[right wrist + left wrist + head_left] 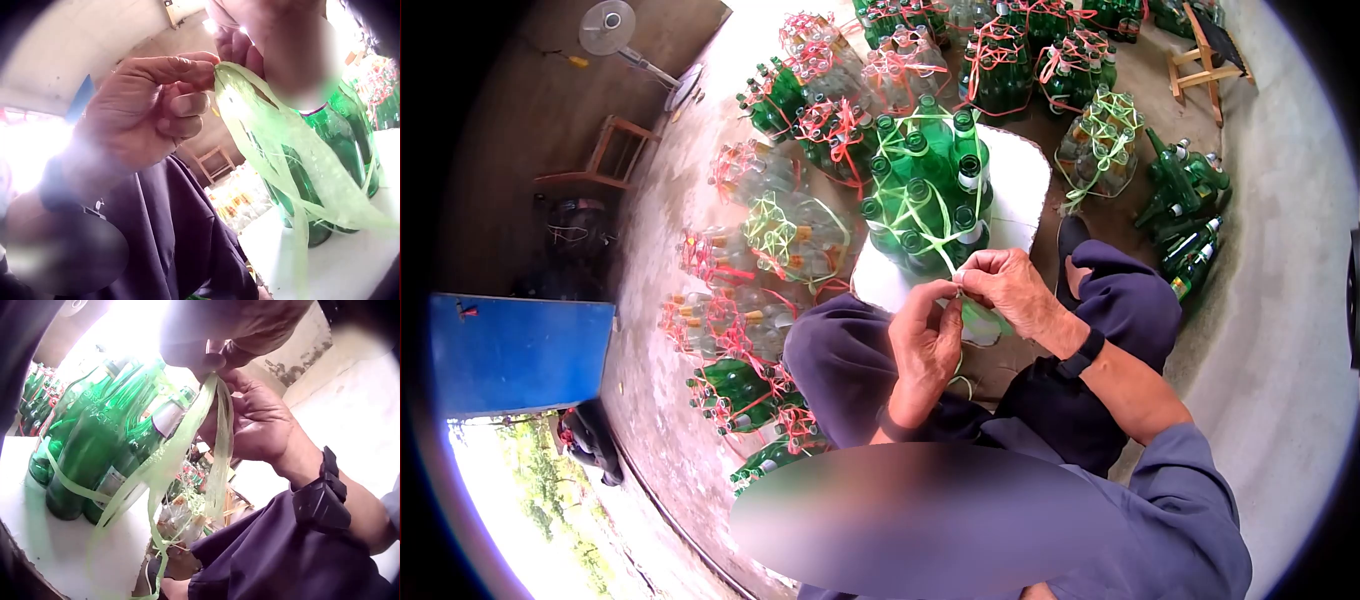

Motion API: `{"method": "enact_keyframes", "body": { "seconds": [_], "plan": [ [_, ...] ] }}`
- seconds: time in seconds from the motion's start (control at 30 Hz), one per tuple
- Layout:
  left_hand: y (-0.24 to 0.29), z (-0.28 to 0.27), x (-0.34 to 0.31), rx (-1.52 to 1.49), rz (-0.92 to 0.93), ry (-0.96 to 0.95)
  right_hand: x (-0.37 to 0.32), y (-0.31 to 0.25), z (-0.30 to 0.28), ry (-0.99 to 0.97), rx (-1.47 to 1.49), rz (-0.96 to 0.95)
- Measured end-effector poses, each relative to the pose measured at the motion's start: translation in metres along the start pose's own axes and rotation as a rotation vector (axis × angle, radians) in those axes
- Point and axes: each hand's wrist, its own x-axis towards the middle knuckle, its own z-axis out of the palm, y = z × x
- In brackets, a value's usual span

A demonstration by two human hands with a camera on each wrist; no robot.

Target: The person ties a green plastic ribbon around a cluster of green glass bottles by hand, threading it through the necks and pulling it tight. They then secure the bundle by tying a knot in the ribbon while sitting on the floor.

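A cluster of green glass bottles stands upright on a white-topped support in front of the knees. Light-green plastic ribbon wraps round the bottles and criss-crosses between their necks. My left hand pinches the ribbon between thumb and fingertips, on the near side of the cluster. Right beside it my right hand also pinches the ribbon, the fingertips of both hands almost meeting. From that spot, loose ribbon lengths hang down, plain in both wrist views.
Tied bundles of green and clear bottles crowd the floor behind and to the left. Loose green bottles lie by the right wall. A wooden stool is at the back right, a standing fan at the far left.
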Motion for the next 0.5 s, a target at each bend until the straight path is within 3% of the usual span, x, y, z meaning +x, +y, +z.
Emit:
{"method": "enact_keyframes", "body": {
  "seconds": [0.1, 0.27, 0.5],
  "plan": [
    [0.001, 0.003, 0.002, 0.054, 0.065, 0.007, -0.003, -0.004, 0.0, 0.022, 0.03, 0.057],
    [0.017, 0.004, 0.005, 0.03, -0.07, -0.036, -0.003, -0.006, 0.001, 0.01, 0.099, 0.095],
    [-0.002, 0.004, 0.002, -0.16, -0.15, -0.051, -0.003, -0.004, 0.001, 0.028, 0.092, 0.095]
  ]
}}
